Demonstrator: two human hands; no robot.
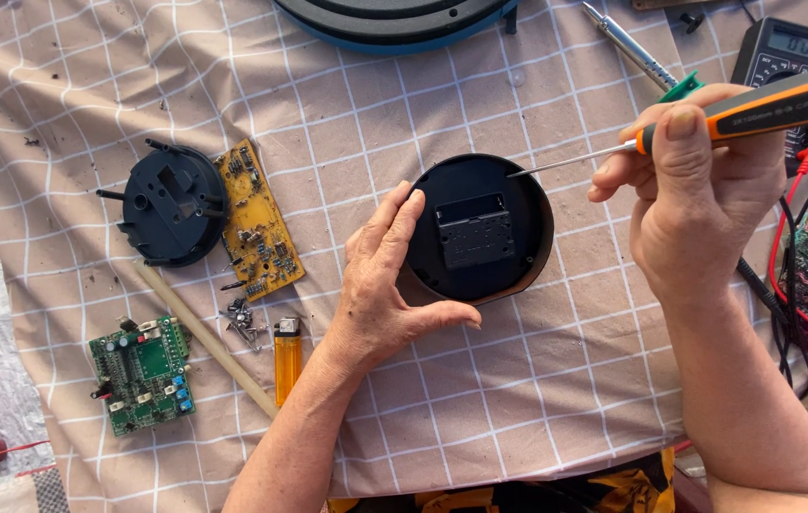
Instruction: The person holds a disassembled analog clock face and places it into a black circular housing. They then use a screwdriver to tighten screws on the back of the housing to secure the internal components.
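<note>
We see the left hand [380, 285] cupped around the left edge of a round black plastic housing [480, 228], fingers curled over its rim and thumb pressed against its lower edge, so the hand holds it steady on the desk [518, 399], which is covered with a beige cloth checked in white lines. A raised black rectangular block sits in the middle of the housing, just to the right of the fingertips.

The right hand [699, 190] is closed around a screwdriver with an orange and black handle [784, 103], thumb on top of the grip. Its thin metal shaft runs leftward from the hand, and the tip reaches the upper right part of the housing; whether it sits in a screw there we cannot tell, as the spot is too small.

Well to the left of the left hand lie a second black round plastic part with pegs [171, 204] and, touching it, a yellow circuit board [257, 220]. Below these, nearer the left forearm, lie a small heap of metal screws [244, 321], an orange lighter [286, 357], a pale wooden stick [204, 337] and a green circuit board with blue components [143, 373].

Beyond the right hand are a metal soldering iron with a green collar [637, 49] and a dark multimeter [784, 52], with red and black leads [789, 285] trailing down to the right of the wrist. At the far edge, above the left hand, lies part of a large dark round object with a blue rim [394, 21].
</note>
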